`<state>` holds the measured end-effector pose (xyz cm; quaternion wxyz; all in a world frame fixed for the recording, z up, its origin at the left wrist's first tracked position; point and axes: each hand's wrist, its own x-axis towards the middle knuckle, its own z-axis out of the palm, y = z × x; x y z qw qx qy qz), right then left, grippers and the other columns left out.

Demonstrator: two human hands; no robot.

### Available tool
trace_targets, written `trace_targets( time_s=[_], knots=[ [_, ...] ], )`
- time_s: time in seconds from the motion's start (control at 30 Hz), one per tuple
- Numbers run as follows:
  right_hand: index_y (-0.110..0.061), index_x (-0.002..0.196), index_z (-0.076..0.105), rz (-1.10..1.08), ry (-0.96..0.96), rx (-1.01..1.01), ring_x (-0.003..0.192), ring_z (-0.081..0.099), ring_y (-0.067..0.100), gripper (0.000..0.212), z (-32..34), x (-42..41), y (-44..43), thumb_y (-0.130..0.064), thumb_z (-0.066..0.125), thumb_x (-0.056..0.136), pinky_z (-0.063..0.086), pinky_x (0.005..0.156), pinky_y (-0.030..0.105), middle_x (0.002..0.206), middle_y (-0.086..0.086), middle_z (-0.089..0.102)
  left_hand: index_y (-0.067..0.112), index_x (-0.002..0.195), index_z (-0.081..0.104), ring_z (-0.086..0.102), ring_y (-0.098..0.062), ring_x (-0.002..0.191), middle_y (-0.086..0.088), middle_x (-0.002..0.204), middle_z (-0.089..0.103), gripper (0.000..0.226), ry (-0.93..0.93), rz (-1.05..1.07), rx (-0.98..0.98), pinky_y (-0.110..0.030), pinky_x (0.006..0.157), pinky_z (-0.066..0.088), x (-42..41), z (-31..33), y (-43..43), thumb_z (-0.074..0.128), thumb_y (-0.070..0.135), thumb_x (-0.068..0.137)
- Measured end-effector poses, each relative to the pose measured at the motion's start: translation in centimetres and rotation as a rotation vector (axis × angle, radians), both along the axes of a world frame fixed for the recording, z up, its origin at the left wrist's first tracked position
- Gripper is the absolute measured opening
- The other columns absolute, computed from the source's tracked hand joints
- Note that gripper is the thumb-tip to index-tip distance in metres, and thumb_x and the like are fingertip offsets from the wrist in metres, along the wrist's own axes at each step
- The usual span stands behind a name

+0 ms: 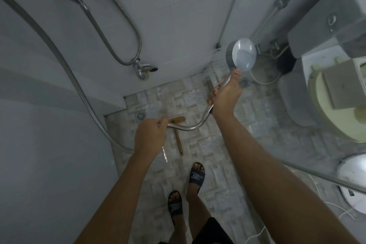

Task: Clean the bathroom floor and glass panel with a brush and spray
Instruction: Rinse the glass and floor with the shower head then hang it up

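A: Status?

B: Rinse step, by the look of it. Right hand [223, 98] wrapped around the shower head [242, 54], spray aimed at the glass panel [263, 16]. Left hand [151, 134] closed on the hose [190, 128].

A: Brush?

B: Brush [177, 128] lies on the floor [217, 164] near the drain [140, 115], untouched by either hand.

A: Remaining?

B: Floor looks wet. Can't tell how much scrubbing is done. Likely the rest of the panel and floor.
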<state>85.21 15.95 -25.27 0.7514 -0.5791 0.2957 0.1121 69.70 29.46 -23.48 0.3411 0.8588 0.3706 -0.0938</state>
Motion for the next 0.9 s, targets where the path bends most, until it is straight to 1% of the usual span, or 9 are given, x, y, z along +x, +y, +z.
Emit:
trace_targets(
  time_s=[0.03, 0.17, 0.27, 0.37, 0.47, 0.6, 0.73, 0.8, 0.9],
  knots=[
    [-0.015, 0.081, 0.044, -0.001, 0.009, 0.008, 0.040, 0.030, 0.017, 0.058, 0.0, -0.2, 0.2, -0.071, 0.036, 0.093, 0.031, 0.042, 0.025, 0.052, 0.004, 0.032, 0.021, 0.041, 0.040, 0.045, -0.016, 0.046, 0.003, 0.043, 0.038, 0.060, 0.002, 0.013, 0.001, -0.029, 0.056, 0.030, -0.4, 0.0, 0.2, 0.054, 0.026, 0.100],
    [-0.014, 0.080, 0.044, 0.018, 0.035, 0.034, 0.040, 0.032, 0.018, 0.060, 0.0, -1.4, 1.1, -0.073, 0.037, 0.089, 0.033, 0.042, 0.024, 0.052, 0.004, 0.034, 0.019, 0.048, 0.041, 0.052, -0.025, 0.056, -0.002, 0.050, 0.044, 0.056, 0.034, 0.030, -0.002, -0.031, 0.053, 0.029, -2.1, -0.3, 1.4, 0.050, 0.037, 0.100],
    [-0.014, 0.081, 0.045, 0.016, 0.044, 0.046, 0.039, 0.033, 0.018, 0.060, 0.1, -2.6, 1.8, -0.072, 0.036, 0.089, 0.033, 0.042, 0.024, 0.051, 0.004, 0.035, 0.017, 0.046, 0.042, 0.054, -0.028, 0.055, -0.006, 0.050, 0.048, 0.053, 0.018, 0.047, -0.017, -0.033, 0.052, 0.035, -3.4, 0.1, 1.8, 0.044, 0.046, 0.091],
    [-0.014, 0.079, 0.044, 0.035, 0.028, 0.050, 0.039, 0.034, 0.018, 0.059, 0.4, -3.9, 2.9, -0.072, 0.036, 0.089, 0.033, 0.042, 0.025, 0.050, 0.005, 0.035, 0.019, 0.044, 0.040, 0.046, -0.019, 0.048, -0.002, 0.047, 0.043, 0.058, 0.060, 0.104, 0.018, -0.028, 0.047, 0.026, -4.9, 0.8, 2.2, 0.050, 0.036, 0.098],
    [-0.017, 0.072, 0.044, 0.064, 0.025, 0.079, 0.040, 0.034, 0.017, 0.057, 1.0, -5.2, 4.3, -0.071, 0.037, 0.090, 0.032, 0.043, 0.025, 0.051, 0.005, 0.035, 0.020, 0.044, 0.040, 0.042, -0.012, 0.046, 0.000, 0.046, 0.042, 0.057, 0.071, 0.141, 0.038, -0.028, 0.046, 0.025, -6.6, 1.2, 3.0, 0.051, 0.031, 0.099],
    [-0.019, 0.068, 0.043, 0.124, -0.017, 0.104, 0.040, 0.033, 0.016, 0.056, 2.2, -6.8, 6.3, -0.069, 0.037, 0.091, 0.032, 0.043, 0.024, 0.051, 0.005, 0.035, 0.019, 0.044, 0.041, 0.041, -0.012, 0.045, 0.001, 0.046, 0.042, 0.058, 0.052, 0.170, 0.026, -0.031, 0.048, 0.027, -8.9, 1.8, 4.0, 0.051, 0.029, 0.100],
    [-0.019, 0.067, 0.046, 0.202, -0.058, 0.124, 0.039, 0.032, 0.016, 0.057, 3.3, -8.5, 8.2, -0.071, 0.037, 0.089, 0.030, 0.043, 0.024, 0.050, 0.005, 0.036, 0.016, 0.046, 0.044, 0.045, -0.017, 0.047, 0.000, 0.047, 0.044, 0.057, 0.039, 0.220, 0.021, -0.029, 0.047, 0.030, -11.3, 2.1, 5.1, 0.051, 0.032, 0.100],
    [-0.018, 0.068, 0.046, 0.224, -0.064, 0.136, 0.040, 0.032, 0.017, 0.058, 3.7, -9.5, 9.0, -0.072, 0.038, 0.087, 0.031, 0.043, 0.024, 0.050, 0.005, 0.036, 0.014, 0.048, 0.045, 0.046, -0.019, 0.048, -0.003, 0.049, 0.047, 0.055, 0.015, 0.245, 0.004, -0.031, 0.051, 0.034, -12.7, 2.0, 5.7, 0.051, 0.032, 0.100],
    [-0.015, 0.074, 0.047, 0.237, -0.082, 0.137, 0.040, 0.032, 0.017, 0.059, 4.2, -10.9, 10.1, -0.071, 0.039, 0.089, 0.032, 0.043, 0.024, 0.051, 0.006, 0.035, 0.011, 0.049, 0.048, 0.050, -0.023, 0.050, -0.012, 0.052, 0.053, 0.055, 0.002, 0.263, -0.001, -0.036, 0.051, 0.040, -14.6, 2.1, 6.3, 0.052, 0.034, 0.100]
  ],
)
